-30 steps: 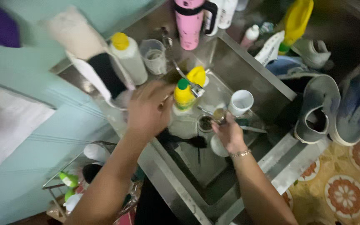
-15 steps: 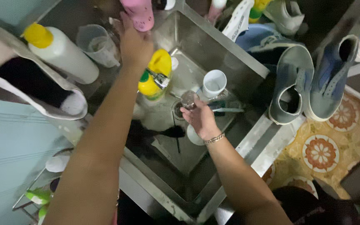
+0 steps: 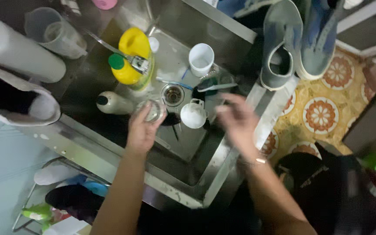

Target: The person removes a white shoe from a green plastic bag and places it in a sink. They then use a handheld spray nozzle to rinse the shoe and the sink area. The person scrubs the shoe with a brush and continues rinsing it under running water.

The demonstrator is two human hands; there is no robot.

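My left hand (image 3: pixel 141 130) grips a small clear glass (image 3: pixel 151 110) over the steel sink (image 3: pixel 183 172), just left of the drain (image 3: pixel 172 93). My right hand (image 3: pixel 236 119) hovers blurred over the sink's right rim, fingers spread, holding nothing. Between the hands a white mug (image 3: pixel 193 115) lies in the basin. A white cup (image 3: pixel 201 56) stands at the back. Toothbrushes (image 3: pixel 216 86) lie near it. A yellow bottle (image 3: pixel 132 56) sits under the tap (image 3: pixel 138 63).
A white bottle with a dark cap (image 3: pixel 112 103) lies in the sink. A measuring jug (image 3: pixel 55 32) and a large white bottle (image 3: pixel 20 52) stand on the left counter. Grey-blue shoes (image 3: pixel 299 41) rest on the right rim. Patterned floor tiles (image 3: pixel 323 115) lie beyond.
The glass passed from my right hand to my left. My left hand came down from the pink tumbler at the back. My right hand drew away to the right. The view shifted down.
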